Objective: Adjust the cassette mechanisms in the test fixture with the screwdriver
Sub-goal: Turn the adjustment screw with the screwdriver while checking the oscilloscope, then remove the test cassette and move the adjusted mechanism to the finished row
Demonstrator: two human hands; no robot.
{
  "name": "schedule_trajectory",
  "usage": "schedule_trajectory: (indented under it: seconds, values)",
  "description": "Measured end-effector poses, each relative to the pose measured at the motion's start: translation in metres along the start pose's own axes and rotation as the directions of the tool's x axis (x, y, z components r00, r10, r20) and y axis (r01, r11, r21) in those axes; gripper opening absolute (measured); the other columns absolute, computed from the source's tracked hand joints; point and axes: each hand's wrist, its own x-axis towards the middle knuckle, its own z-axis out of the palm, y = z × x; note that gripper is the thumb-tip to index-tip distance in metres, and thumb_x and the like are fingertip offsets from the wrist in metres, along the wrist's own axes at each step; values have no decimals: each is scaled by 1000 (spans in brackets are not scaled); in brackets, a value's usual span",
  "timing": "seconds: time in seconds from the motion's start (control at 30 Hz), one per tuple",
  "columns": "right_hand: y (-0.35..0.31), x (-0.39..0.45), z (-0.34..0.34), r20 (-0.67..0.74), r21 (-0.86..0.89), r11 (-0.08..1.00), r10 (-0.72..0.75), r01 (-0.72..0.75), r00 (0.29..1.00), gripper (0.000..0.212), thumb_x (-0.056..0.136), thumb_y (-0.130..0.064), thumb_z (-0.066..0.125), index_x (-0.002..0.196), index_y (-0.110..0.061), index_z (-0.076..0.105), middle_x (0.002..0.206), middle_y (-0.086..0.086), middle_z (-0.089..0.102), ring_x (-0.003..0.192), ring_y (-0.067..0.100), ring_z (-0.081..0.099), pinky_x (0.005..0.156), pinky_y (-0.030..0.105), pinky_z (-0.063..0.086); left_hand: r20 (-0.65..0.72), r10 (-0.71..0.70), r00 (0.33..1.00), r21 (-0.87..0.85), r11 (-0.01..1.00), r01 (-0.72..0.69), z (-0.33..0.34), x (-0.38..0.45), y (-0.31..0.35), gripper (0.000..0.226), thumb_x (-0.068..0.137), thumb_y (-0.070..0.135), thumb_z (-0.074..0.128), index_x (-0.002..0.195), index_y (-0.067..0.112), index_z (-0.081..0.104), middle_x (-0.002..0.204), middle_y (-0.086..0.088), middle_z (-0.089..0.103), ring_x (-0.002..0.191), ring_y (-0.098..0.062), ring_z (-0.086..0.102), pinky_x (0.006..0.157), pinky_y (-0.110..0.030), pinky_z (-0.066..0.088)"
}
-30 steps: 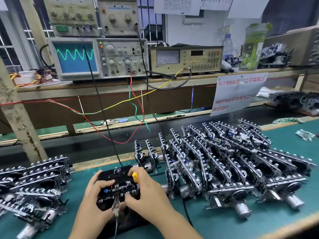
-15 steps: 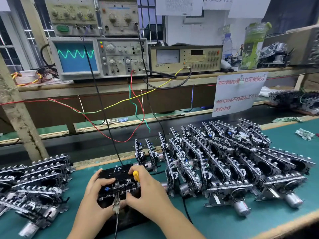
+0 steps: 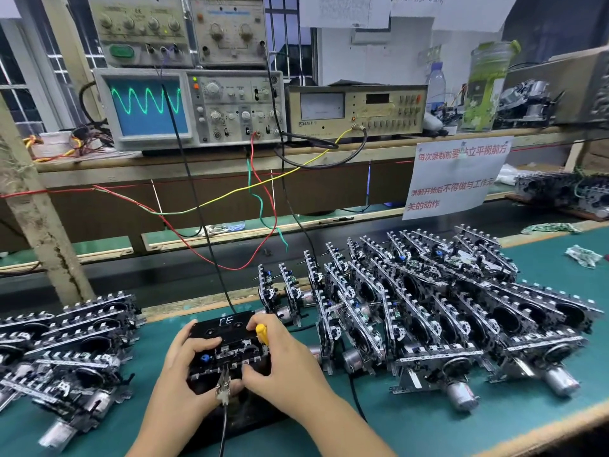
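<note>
Holding fixture (image 3: 227, 374) from both sides, head view. Left hand (image 3: 184, 374) curled round the fixture's left edge, thumb lying across the cassette (image 3: 224, 328) marked "FE". Right hand (image 3: 283, 361) wrapped round the screwdriver (image 3: 262, 334); only the yellow handle shows, tip hidden behind the fingers, so blade seating unconfirmed. Mechanism (image 3: 230, 354) seated in the fixture, on the green mat at near centre, between the two hands. Clip lead (image 3: 223, 389) hanging off the front edge.

Risks, as judged:
- blade slipping off the screw if not square, marring the head or striking nearby parts
- over-turning past the peak; scope (image 3: 148, 105) showing a green sine trace (presumably the reference to watch)
- clip lead pulling loose if the fixture shifts under the left hand, killing the signal
- black cable (image 3: 197, 206) running down to the fixture, could snag on the right wrist

Containers: none proper. Mechanisms stacked loose, right pile (image 3: 445, 311) well apart from left pile (image 3: 66, 344). Bottle (image 3: 435, 84) on the shelf, contents not readable.
</note>
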Motion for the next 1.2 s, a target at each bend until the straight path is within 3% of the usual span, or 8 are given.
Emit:
schedule_trajectory:
  seconds: [0.3,0.43,0.6,0.67,0.83,0.97,1.1,1.2]
  values:
    - [-9,1,-13,80,130,989,62,-72,995,27,98,-52,47,121,-37,45,116,-11,60,108,14,58,94,41,48,44,-20,999,9,1000,20,-3,1,11,71,38,59,86,104,59,60,151,27,32,126,19,40,101,-21,36]
    - [-13,2,-42,20,105,993,48,-50,999,25,106,-39,44,114,-22,61,125,-9,52,121,15,41,109,39,35,195,-11,981,65,998,-1,-25,5,18,63,61,34,88,109,61,59,151,34,25,137,17,29,107,-13,26]
    - [-9,-17,-69,-224,257,966,43,16,974,23,99,-36,63,84,-19,63,66,-16,49,63,1,43,61,21,36,234,-1,972,171,984,-40,-37,22,37,20,88,31,70,102,45,66,153,15,34,144,4,24,109,-26,19]
    - [-9,-21,-74,-292,330,943,73,29,954,17,93,-32,70,84,-20,66,63,-13,53,59,5,47,58,23,39,257,9,966,278,957,-83,-32,37,48,12,92,41,70,102,39,65,151,10,38,146,-4,26,109,-26,21]
    - [-10,-23,-70,-380,269,962,139,-34,914,9,87,-29,76,85,-31,68,72,-11,68,65,11,64,57,20,50,541,-102,835,484,849,-210,-17,68,56,106,63,72,78,152,39,32,160,13,27,149,-14,23,120,-48,26]
    - [-9,-22,-58,-404,159,987,97,-35,909,8,91,-24,72,87,-30,67,69,-12,67,57,14,64,63,47,58,552,-80,830,588,743,-320,-10,73,49,113,63,64,80,155,43,20,154,9,37,141,-19,33,112,-48,37]
    - [-11,-20,-60,-510,209,976,51,66,859,8,97,-23,65,92,-28,68,71,-6,68,60,15,65,63,44,57,337,65,939,324,928,-181,-21,69,53,87,66,61,74,145,50,39,134,19,54,121,-2,51,103,-31,44]
    - [-17,-17,-62,-516,291,948,44,127,855,10,98,-20,64,94,-27,70,73,-3,68,61,16,64,58,33,54,163,-108,981,-232,962,144,-34,55,59,57,70,58,73,124,56,55,122,25,64,112,-3,62,93,-27,51]
